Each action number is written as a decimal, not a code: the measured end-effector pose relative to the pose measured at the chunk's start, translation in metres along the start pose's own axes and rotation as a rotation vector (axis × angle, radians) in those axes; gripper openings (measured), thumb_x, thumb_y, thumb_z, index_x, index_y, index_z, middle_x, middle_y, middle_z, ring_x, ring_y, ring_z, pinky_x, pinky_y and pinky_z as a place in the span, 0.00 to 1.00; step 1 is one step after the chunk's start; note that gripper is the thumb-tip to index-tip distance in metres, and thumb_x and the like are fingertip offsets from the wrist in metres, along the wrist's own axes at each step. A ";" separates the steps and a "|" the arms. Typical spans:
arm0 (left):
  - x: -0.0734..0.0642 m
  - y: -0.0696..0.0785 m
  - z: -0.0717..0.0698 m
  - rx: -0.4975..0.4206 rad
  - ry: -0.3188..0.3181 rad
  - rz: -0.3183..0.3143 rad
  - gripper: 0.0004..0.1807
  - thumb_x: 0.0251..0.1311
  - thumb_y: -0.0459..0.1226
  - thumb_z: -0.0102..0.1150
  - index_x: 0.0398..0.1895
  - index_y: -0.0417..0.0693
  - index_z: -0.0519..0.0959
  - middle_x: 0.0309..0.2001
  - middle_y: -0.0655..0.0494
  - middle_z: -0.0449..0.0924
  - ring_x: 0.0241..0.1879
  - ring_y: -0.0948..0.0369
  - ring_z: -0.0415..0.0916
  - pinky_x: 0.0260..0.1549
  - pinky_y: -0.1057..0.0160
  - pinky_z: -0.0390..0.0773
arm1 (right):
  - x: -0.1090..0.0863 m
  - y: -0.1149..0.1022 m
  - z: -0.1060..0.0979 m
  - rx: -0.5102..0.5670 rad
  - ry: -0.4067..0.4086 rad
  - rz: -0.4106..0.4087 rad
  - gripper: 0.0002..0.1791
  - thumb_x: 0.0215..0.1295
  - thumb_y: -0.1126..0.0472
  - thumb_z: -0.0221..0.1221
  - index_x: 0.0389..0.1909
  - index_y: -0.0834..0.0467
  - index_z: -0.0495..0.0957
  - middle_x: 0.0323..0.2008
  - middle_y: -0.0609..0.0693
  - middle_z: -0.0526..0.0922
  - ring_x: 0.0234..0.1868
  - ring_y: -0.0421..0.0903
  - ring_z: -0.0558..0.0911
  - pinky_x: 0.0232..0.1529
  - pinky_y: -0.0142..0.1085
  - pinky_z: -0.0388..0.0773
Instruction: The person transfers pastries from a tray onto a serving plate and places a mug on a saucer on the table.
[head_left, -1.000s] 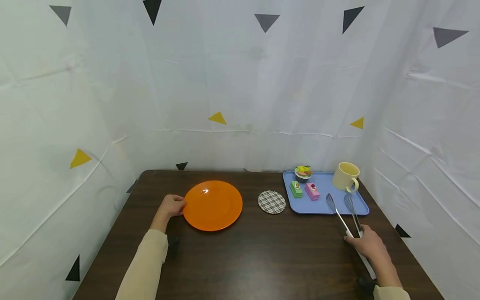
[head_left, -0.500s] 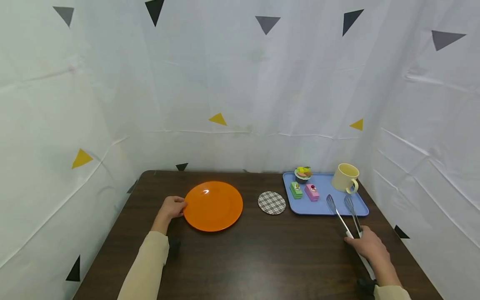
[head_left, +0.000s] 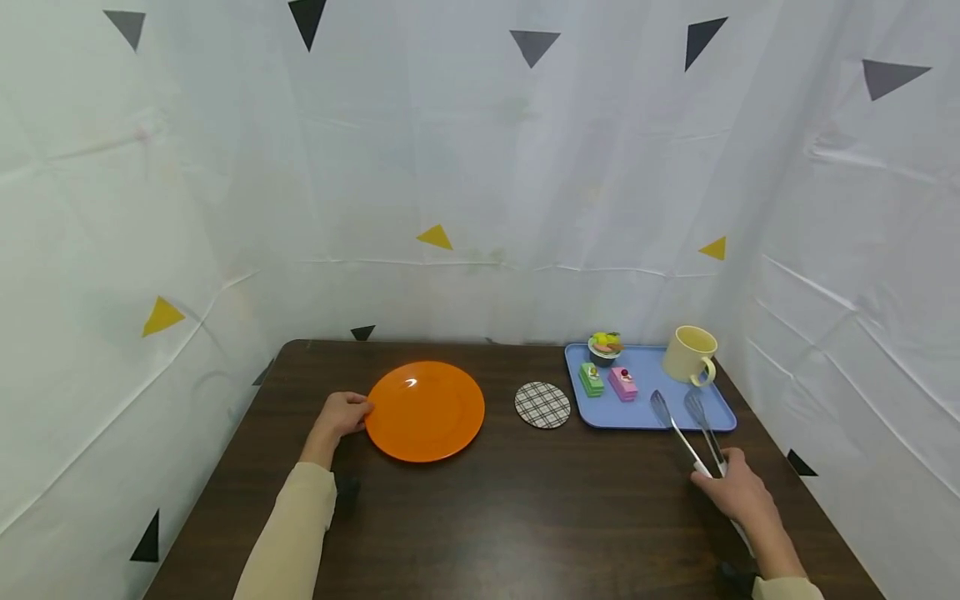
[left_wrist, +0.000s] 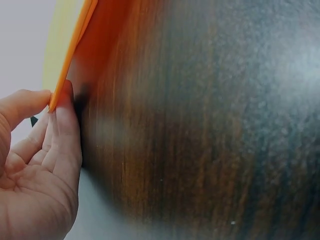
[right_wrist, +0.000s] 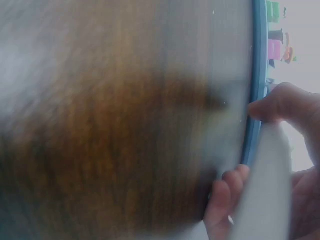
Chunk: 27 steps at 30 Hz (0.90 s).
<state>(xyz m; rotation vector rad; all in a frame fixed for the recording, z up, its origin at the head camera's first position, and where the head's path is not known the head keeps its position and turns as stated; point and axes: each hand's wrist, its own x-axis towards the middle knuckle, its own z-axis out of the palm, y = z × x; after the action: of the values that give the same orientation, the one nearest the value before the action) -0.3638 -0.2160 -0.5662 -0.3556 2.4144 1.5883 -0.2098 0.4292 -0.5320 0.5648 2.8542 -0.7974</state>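
An orange plate (head_left: 426,412) lies on the left half of the table. My left hand (head_left: 342,415) pinches its left rim; the left wrist view shows the thumb on top of the plate's edge (left_wrist: 68,65) and fingers beneath. At the right, my right hand (head_left: 738,492) holds white-handled metal tongs (head_left: 684,440), their two arms spread apart. The tongs' heads reach over the front of a blue tray (head_left: 642,421). In the right wrist view a white handle (right_wrist: 267,185) lies within the hand, thumb against it.
The tray carries a yellow mug (head_left: 686,357), a green cake piece (head_left: 591,381), a pink cake piece (head_left: 623,384) and a small topped cup (head_left: 604,349). A checked round coaster (head_left: 542,405) lies between plate and tray. White curtains (head_left: 480,167) surround the dark table (head_left: 510,517).
My right hand and the tongs have shifted very slightly. The left hand stays on the plate's rim, and the plate has not moved noticeably.
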 end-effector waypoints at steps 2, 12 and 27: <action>0.001 -0.001 0.000 -0.005 -0.003 0.000 0.21 0.71 0.39 0.56 0.60 0.34 0.75 0.57 0.38 0.75 0.47 0.52 0.79 0.48 0.59 0.83 | -0.001 0.002 0.001 0.012 0.030 -0.024 0.50 0.61 0.40 0.61 0.67 0.70 0.50 0.50 0.76 0.71 0.43 0.67 0.76 0.38 0.56 0.73; 0.002 -0.002 -0.002 -0.007 0.000 0.026 0.19 0.70 0.39 0.56 0.57 0.34 0.77 0.56 0.38 0.75 0.46 0.52 0.79 0.47 0.59 0.83 | -0.006 0.001 0.003 0.031 0.052 0.040 0.54 0.60 0.28 0.56 0.71 0.63 0.49 0.49 0.73 0.73 0.40 0.65 0.77 0.31 0.51 0.71; 0.001 0.001 -0.002 -0.015 0.020 -0.004 0.20 0.69 0.40 0.57 0.55 0.34 0.78 0.54 0.41 0.77 0.42 0.55 0.79 0.44 0.62 0.83 | -0.009 -0.015 0.002 0.018 0.156 0.074 0.62 0.50 0.16 0.52 0.73 0.59 0.57 0.57 0.70 0.73 0.42 0.63 0.77 0.29 0.50 0.71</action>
<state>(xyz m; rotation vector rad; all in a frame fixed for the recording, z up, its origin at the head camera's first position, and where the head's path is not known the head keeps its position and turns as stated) -0.3652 -0.2179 -0.5653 -0.3815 2.4164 1.6091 -0.2076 0.4129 -0.5249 0.7621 2.9475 -0.8008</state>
